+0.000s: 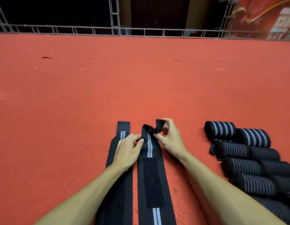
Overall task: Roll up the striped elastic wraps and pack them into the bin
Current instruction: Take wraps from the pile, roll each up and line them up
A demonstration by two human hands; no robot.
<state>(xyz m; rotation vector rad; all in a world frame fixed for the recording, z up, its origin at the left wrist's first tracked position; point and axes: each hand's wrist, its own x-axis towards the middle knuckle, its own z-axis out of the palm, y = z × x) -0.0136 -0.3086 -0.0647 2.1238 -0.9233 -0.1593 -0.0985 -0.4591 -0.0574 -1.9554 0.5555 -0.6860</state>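
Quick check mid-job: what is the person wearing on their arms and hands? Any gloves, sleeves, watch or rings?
Nothing worn shows. The left hand and right hand are bare, with no gloves and no ring visible. The left forearm and right forearm are uncovered down to the picture's bottom edge: no sleeve, watch or band is in view.

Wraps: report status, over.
Left grip, right grip pinching far end of middle wrap. Second wrap flat beside it. Rolled wraps lie right. No bin in sight.
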